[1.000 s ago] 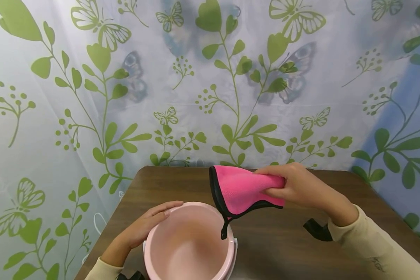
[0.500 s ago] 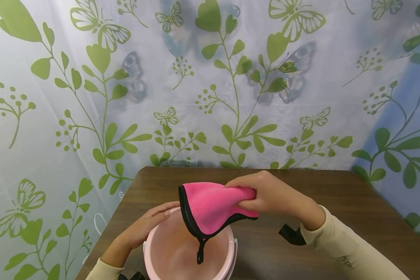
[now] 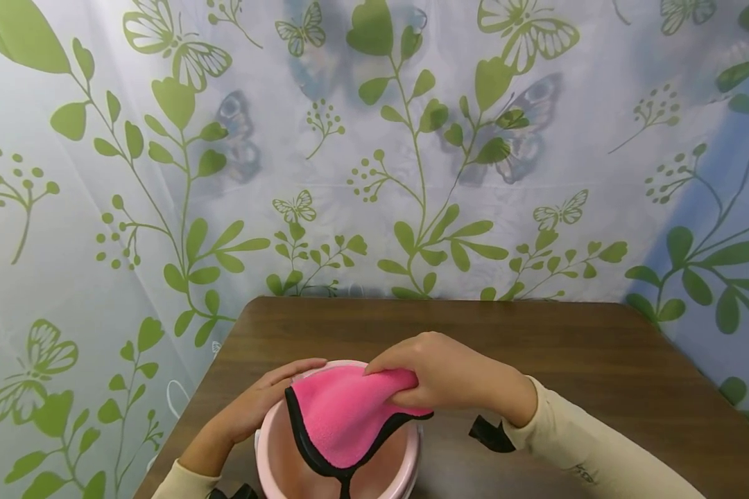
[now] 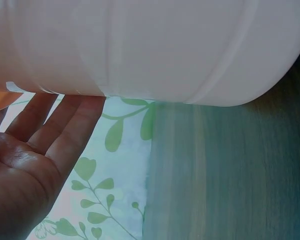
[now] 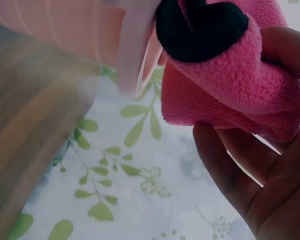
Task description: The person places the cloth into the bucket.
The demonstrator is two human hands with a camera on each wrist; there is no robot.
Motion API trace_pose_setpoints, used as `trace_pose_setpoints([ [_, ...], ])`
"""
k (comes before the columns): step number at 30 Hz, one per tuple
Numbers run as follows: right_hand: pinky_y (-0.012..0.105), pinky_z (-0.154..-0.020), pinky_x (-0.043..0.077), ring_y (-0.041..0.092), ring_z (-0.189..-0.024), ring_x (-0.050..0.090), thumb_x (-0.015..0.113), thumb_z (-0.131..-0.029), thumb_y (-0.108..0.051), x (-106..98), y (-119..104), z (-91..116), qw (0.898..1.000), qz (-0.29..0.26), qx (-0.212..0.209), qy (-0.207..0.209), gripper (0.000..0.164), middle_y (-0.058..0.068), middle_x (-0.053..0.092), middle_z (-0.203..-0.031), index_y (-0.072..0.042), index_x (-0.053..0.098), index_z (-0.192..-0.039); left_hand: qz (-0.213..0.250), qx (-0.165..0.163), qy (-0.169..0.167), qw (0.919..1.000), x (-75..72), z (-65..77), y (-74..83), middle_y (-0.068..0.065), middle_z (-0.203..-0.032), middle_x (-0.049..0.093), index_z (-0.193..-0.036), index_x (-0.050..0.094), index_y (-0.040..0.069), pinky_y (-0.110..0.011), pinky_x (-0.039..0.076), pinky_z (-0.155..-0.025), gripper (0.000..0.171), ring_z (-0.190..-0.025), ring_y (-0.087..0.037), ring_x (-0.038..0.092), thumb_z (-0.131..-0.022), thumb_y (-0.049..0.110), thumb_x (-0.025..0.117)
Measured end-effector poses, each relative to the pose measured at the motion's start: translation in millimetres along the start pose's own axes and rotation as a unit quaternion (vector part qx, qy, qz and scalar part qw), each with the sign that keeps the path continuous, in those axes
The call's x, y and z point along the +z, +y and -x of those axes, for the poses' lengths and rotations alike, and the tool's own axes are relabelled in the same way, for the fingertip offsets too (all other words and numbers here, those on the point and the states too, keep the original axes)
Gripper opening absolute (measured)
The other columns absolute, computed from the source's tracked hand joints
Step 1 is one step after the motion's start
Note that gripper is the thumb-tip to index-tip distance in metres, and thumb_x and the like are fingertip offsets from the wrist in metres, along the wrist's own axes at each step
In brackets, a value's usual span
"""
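A pink fleece cloth [image 3: 343, 416] with black edging and a black loop hangs over the mouth of a pale pink bucket [image 3: 268, 443]. My right hand [image 3: 449, 374] grips the cloth's upper right part between thumb and fingers. In the right wrist view, the folded cloth [image 5: 225, 95] lies across the fingers beside the bucket's white handle [image 5: 132, 50]. At the bucket's left, my left hand [image 3: 256, 402] rests on the rim. The left wrist view shows its fingers [image 4: 72, 127] fairly straight against the bucket wall [image 4: 155, 50]. The cloth hides much of the bucket's inside.
The bucket stands at the front of a brown wooden table [image 3: 537, 346]. Behind and at the sides hangs a pale curtain [image 3: 374, 173] printed with green leaves and butterflies. A black strap [image 3: 492, 434] sits at the right sleeve.
My right hand has carried the cloth leftward and down, from the bucket's right side to over its opening. The left hand and the bucket stay in place.
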State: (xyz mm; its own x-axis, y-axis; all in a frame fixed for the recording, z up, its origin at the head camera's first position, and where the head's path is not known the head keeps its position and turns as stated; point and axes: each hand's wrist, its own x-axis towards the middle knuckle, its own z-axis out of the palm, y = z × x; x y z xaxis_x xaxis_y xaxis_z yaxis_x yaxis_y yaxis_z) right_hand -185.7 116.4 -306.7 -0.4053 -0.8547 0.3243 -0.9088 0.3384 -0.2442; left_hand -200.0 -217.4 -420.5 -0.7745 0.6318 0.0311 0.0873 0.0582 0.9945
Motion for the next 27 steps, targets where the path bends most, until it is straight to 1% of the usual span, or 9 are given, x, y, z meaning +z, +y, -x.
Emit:
trace_pose_setpoints([
  [4, 0.023, -0.084, 0.052, 0.0, -0.097, 0.065, 0.079, -0.085, -0.015, 6.3, -6.8, -8.3, 0.999, 0.037, -0.006, -0.022, 0.033, -0.012, 0.072, -0.11, -0.02, 0.075, -0.117, 0.001, 0.0, -0.007, 1.0, -0.9, 0.8, -0.5, -0.01, -0.154, 0.044, -0.155, 0.04, 0.008, -0.035, 0.048, -0.102, 0.047, -0.133, -0.015, 0.05, -0.112, 0.027, 0.039],
  [6, 0.026, -0.085, 0.053, 0.002, -0.1, 0.066, 0.08, -0.086, -0.017, 9.5, -9.8, -12.6, 0.998, 0.055, -0.008, -0.035, 0.032, -0.011, 0.072, -0.109, -0.021, 0.075, -0.117, 0.003, 0.004, -0.013, 0.9999, -1.2, 0.9, -0.6, -0.01, -0.153, 0.045, -0.156, 0.04, 0.008, -0.035, 0.049, -0.102, 0.047, -0.132, -0.016, 0.052, -0.112, 0.026, 0.038],
  [9, 0.026, -0.082, 0.053, 0.002, -0.097, 0.065, 0.081, -0.086, -0.019, 13.9, -13.9, -19.2, 0.996, 0.07, -0.003, -0.061, 0.031, -0.014, 0.072, -0.108, -0.022, 0.075, -0.117, 0.009, 0.008, -0.021, 0.9997, -1.5, 1.2, -0.1, -0.008, -0.151, 0.047, -0.156, 0.039, 0.008, -0.035, 0.048, -0.102, 0.047, -0.132, -0.017, 0.052, -0.112, 0.024, 0.037],
  [12, 0.024, -0.078, 0.052, 0.001, -0.091, 0.063, 0.08, -0.086, -0.018, 18.1, -17.9, -24.7, 0.993, 0.078, 0.009, -0.087, 0.031, -0.018, 0.07, -0.106, -0.024, 0.074, -0.116, 0.013, 0.011, -0.025, 0.9996, -1.9, 1.5, 0.4, -0.007, -0.151, 0.048, -0.156, 0.039, 0.008, -0.035, 0.049, -0.101, 0.047, -0.131, -0.017, 0.052, -0.112, 0.023, 0.036],
  [16, 0.022, -0.071, 0.049, 0.0, -0.079, 0.059, 0.079, -0.086, -0.017, 23.9, -23.2, -30.3, 0.99, 0.094, 0.017, -0.105, 0.029, -0.022, 0.068, -0.1, -0.026, 0.075, -0.114, 0.017, 0.018, -0.03, 0.9992, -2.3, 1.7, 0.6, -0.008, -0.151, 0.049, -0.156, 0.038, 0.007, -0.035, 0.05, -0.1, 0.046, -0.13, -0.018, 0.053, -0.112, 0.022, 0.036],
  [19, 0.023, -0.067, 0.048, 0.001, -0.073, 0.057, 0.08, -0.086, -0.02, 28.6, -26.7, -34.2, 0.986, 0.109, 0.025, -0.123, 0.029, -0.022, 0.068, -0.097, -0.027, 0.075, -0.113, 0.021, 0.027, -0.035, 0.9988, -2.0, 1.6, 0.6, -0.009, -0.15, 0.05, -0.156, 0.038, 0.005, -0.034, 0.05, -0.099, 0.046, -0.129, -0.018, 0.054, -0.113, 0.022, 0.036],
  [23, 0.023, -0.065, 0.05, 0.001, -0.075, 0.061, 0.082, -0.085, -0.025, 35.7, -29.6, -38.3, 0.981, 0.13, 0.028, -0.143, 0.029, -0.025, 0.067, -0.097, -0.03, 0.074, -0.113, 0.03, 0.032, -0.039, 0.9983, -1.6, 1.3, 0.0, -0.011, -0.15, 0.05, -0.156, 0.037, 0.004, -0.035, 0.05, -0.099, 0.046, -0.128, -0.02, 0.056, -0.113, 0.021, 0.035],
  [27, 0.023, -0.063, 0.05, -0.002, -0.076, 0.06, 0.083, -0.084, -0.028, 44.5, -29.9, -40.0, 0.978, 0.151, 0.016, -0.146, 0.027, -0.027, 0.066, -0.095, -0.032, 0.075, -0.11, 0.029, 0.037, -0.04, 0.9981, -1.9, 2.0, 0.6, -0.015, -0.152, 0.046, -0.156, 0.036, 0.003, -0.035, 0.051, -0.099, 0.047, -0.129, -0.021, 0.055, -0.113, 0.02, 0.035],
])
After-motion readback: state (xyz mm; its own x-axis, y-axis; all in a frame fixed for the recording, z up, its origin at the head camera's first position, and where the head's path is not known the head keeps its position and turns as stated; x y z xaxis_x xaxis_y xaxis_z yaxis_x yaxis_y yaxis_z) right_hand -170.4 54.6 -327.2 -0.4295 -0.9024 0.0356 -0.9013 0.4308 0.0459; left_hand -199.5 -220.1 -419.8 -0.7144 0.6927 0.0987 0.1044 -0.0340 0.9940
